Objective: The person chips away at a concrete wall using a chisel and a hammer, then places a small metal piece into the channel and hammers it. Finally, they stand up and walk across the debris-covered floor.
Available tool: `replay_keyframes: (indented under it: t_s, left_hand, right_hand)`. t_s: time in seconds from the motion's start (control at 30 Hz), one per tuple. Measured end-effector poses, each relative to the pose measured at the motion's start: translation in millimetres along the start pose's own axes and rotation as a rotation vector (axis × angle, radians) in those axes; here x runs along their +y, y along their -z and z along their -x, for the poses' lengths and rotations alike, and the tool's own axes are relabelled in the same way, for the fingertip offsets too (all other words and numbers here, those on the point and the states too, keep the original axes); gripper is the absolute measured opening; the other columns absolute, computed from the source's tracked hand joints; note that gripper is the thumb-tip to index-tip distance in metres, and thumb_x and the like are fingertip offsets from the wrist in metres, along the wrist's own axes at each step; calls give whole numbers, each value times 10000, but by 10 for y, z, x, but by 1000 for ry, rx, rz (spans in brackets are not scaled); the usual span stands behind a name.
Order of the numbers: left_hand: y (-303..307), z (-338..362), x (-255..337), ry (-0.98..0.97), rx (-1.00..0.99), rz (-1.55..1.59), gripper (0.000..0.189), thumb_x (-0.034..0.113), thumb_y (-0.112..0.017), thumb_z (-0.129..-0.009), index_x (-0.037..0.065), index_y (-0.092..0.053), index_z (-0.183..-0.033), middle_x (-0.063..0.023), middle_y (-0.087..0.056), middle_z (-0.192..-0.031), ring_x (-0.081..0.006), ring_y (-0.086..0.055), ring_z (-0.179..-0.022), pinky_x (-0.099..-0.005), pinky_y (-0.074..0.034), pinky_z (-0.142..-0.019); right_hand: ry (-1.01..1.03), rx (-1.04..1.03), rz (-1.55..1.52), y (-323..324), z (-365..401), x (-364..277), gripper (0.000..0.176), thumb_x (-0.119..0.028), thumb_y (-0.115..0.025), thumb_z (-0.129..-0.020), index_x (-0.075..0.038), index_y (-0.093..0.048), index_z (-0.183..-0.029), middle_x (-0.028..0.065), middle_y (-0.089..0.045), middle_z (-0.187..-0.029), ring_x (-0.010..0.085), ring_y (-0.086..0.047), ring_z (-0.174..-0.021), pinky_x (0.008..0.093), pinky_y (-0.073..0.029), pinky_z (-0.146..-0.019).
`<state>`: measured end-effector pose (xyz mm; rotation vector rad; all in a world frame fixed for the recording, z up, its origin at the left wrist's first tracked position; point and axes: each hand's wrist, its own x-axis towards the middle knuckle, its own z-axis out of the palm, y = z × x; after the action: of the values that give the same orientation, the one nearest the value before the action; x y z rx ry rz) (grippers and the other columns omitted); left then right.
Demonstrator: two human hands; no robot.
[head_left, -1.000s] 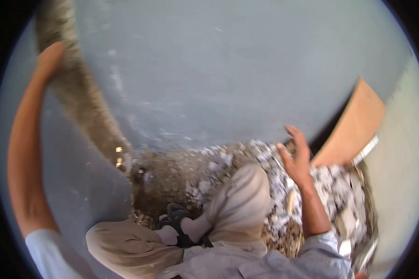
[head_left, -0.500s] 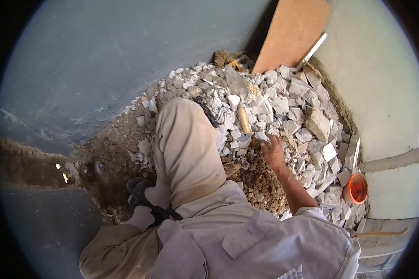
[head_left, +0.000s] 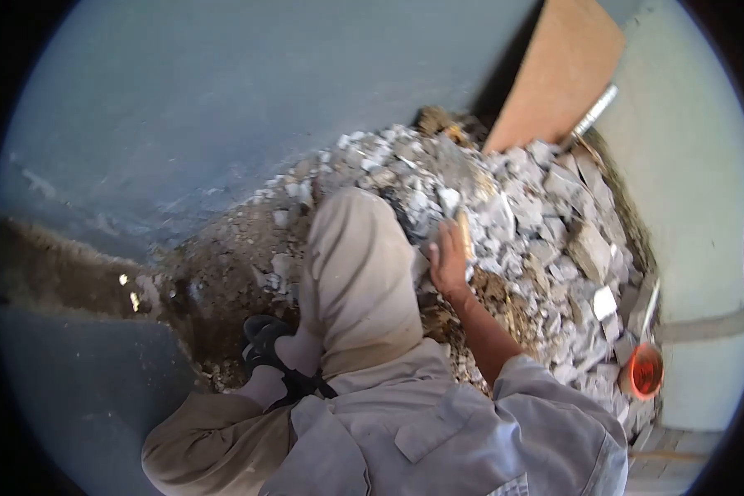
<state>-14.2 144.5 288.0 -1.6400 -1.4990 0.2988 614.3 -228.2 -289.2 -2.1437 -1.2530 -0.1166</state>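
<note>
My right hand [head_left: 449,263] reaches over the rubble pile, its fingers stretched out along the left side of a tan wooden handle [head_left: 465,235]. The handle belongs to what looks like a trowel, whose metal part is mostly hidden by the hand. Whether the fingertips touch the handle cannot be made out, as the hand is slightly blurred. Broken white and grey rubble [head_left: 504,217] lies around the hand, with brown soil [head_left: 492,288] beside the wrist. My left hand is out of view.
An orange bucket [head_left: 641,372] stands at the right by the wall. A brown board [head_left: 558,74] leans at the back, with a pale strip [head_left: 595,110] beside it. Larger slabs [head_left: 589,250] lie along the right wall. My bent knee [head_left: 360,264] rises left of the hand.
My right hand has moved left and away from me, from the soil and stones to beside the wooden handle. The view has shifted, so the scene sits further right and lower.
</note>
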Motion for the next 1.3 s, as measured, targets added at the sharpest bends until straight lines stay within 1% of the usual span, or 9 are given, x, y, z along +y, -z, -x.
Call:
replay_keyframes:
  t_s: [0.27,0.43,0.53,0.73,0.87,0.9,1.0,1.1,1.3]
  left_hand:
    - [-728,-471,-360,137,-24,-143,431,251,-607,-876,4,-558,-1225,-205,-586,-1258,-366,-555,-1168,-447,-452,-971]
    - [-971,-435,-532,197,-25,-198,623,265,-631,-904,-19,-427,-1420,-201,-499,-1426,-330,-479,-1325,-412,-389,-1102]
    - [-767,-221,-343,215,-4,-135,638,283,-656,-893,-28,-433,-1403,-198,-501,-1424,-331,-477,-1326,-412,-389,-1102]
    - [-615,-154,-229,164,-30,-128,619,256,-677,-872,-33,-454,-1372,-222,-523,-1380,-356,-513,-1273,-414,-433,-1054]
    - [-927,-232,-414,125,66,-174,630,246,-685,-863,-39,-451,-1374,-245,-523,-1365,-367,-536,-1235,-415,-450,-1030]
    - [-652,-178,-205,217,-41,-80,632,243,-683,-866,-46,-447,-1376,-243,-524,-1363,-374,-523,-1246,-418,-434,-1047]
    - [-1092,-324,-556,84,106,-133,617,239,-675,-874,-44,-450,-1374,-242,-530,-1349,-383,-513,-1248,-428,-420,-1057]
    - [-766,-198,-340,113,60,-155,514,221,-677,-859,-41,-499,-1264,-227,-564,-1239,-365,-548,-1150,-420,-444,-980]
    - [-123,97,116,80,44,-195,319,184,-679,-827,-34,-597,-1044,-195,-633,-1019,-329,-618,-955,-404,-492,-827]
  right_hand:
    - [-131,180,-107,-496,-133,83,488,-293,-448,-1048,47,-463,-1398,277,-455,-1435,420,-375,-1371,447,-256,-1161]
    - [-262,232,-79,-832,-335,-151,602,-471,-488,-1001,-78,-474,-1457,364,-245,-1527,510,-257,-1410,558,-224,-1141]
    - [-123,342,103,-1140,-259,152,516,-431,-496,-1004,-105,-548,-1401,358,-244,-1531,482,-256,-1427,587,-224,-1133]
    - [-225,278,206,-1099,-229,-4,463,-395,-500,-1011,-125,-569,-1381,330,-239,-1544,446,-261,-1439,577,-216,-1143]
    - [-193,274,23,-1098,-183,122,514,-361,-560,-988,-96,-503,-1424,316,-239,-1548,437,-249,-1444,556,-209,-1154]
    - [-178,283,-64,-1022,-210,85,535,-356,-573,-982,-86,-484,-1435,313,-236,-1550,435,-244,-1446,550,-209,-1156]
    - [-103,233,-125,-618,-416,-306,691,-393,-638,-929,-59,-395,-1483,294,-216,-1564,434,-217,-1457,527,-197,-1173]
    - [101,150,-201,-490,-636,-532,801,-400,-696,-872,-61,-345,-1507,281,-201,-1572,433,-210,-1462,518,-201,-1181]
    - [-29,85,-101,-767,-860,-389,742,-421,-679,-883,-43,-417,-1465,299,-221,-1560,452,-236,-1446,511,-231,-1173]
